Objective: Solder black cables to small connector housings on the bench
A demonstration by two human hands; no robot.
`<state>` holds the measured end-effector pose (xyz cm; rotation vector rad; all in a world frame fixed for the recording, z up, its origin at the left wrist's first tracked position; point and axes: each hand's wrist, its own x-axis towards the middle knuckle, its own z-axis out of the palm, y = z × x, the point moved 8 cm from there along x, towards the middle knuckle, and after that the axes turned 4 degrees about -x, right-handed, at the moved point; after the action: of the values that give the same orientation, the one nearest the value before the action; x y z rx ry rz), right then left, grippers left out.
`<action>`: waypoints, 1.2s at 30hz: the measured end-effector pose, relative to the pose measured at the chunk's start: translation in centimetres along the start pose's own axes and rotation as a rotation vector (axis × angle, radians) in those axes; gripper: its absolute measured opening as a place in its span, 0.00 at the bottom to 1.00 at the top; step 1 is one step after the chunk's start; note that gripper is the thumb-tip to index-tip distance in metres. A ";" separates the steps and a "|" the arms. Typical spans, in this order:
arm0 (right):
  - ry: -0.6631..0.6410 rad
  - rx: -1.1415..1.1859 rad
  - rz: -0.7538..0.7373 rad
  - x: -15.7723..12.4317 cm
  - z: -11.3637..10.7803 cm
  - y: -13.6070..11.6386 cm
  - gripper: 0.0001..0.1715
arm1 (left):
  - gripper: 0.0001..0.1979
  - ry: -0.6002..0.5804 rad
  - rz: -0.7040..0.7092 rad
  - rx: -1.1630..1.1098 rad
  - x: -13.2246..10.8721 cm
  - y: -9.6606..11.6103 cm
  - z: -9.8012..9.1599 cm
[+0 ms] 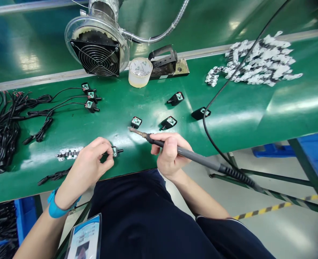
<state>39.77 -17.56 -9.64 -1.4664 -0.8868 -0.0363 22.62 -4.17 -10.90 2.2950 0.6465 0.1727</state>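
My right hand (172,154) is closed round the grey handle of a soldering iron (199,157), whose tip points left near a small black housing with a green circuit board (136,122). My left hand (95,158) pinches a similar black housing (115,151) at the table's near side; its short nozzle points right, and the fingers hide part of it. Beneath my left forearm lies a black cable (55,176), partly hidden. Left of that hand sits a short row of white and dark clips (67,154). Further housings (169,122) stand to the right.
A fume extractor fan (98,57) overhangs the back. Beside it are a tape roll (139,72) and a soldering iron stand (166,64). Black cables (2,140) are heaped at left, white clips (261,61) at back right. The iron's cord (210,133) loops across the right side.
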 end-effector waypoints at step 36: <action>-0.066 -0.304 -0.274 -0.5 1.9 1.8 0.23 | 0.14 0.151 0.035 0.283 -1.9 0.9 -1.8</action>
<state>39.42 -15.88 -11.65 -1.6223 -1.1693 -0.3406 20.77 -4.54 -8.83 2.5846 0.7475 0.2903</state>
